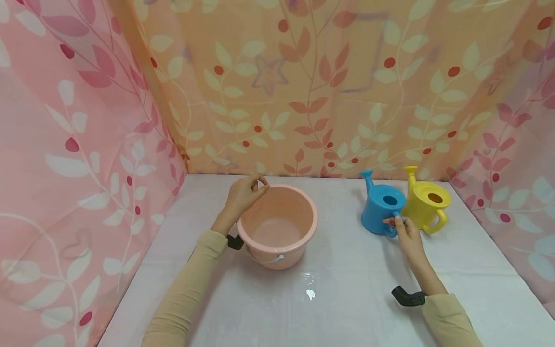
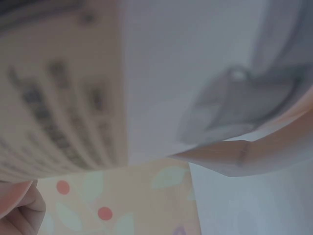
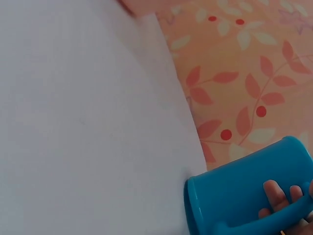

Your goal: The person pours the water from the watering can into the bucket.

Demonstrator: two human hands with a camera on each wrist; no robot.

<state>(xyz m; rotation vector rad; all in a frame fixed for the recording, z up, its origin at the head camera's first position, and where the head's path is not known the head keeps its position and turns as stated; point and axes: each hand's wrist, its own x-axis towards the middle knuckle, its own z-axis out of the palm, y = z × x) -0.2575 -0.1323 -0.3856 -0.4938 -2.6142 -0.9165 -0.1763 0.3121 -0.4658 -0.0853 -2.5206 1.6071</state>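
A pale pink bucket (image 1: 277,260) stands upright on the table, its white handle (image 1: 273,260) hanging at the front. My left hand (image 1: 246,193) is at the bucket's back-left rim, with curled fingers and the thumb gripping there; part of the rim is hidden behind it. In the left wrist view, those curled fingers (image 2: 27,213) show at the lower left corner. My right hand (image 1: 407,235) holds a blue watering can (image 1: 375,212) by its handle, its spout at the far left. Fingers (image 3: 276,195) pass through the handle in the right wrist view.
A yellow watering can (image 1: 418,202) stands close behind and right of the blue one. A shiny patch (image 1: 310,293) shows on the white tabletop (image 1: 347,318) in front of the bucket. Flowered cloth (image 1: 303,96) encloses the back and both sides.
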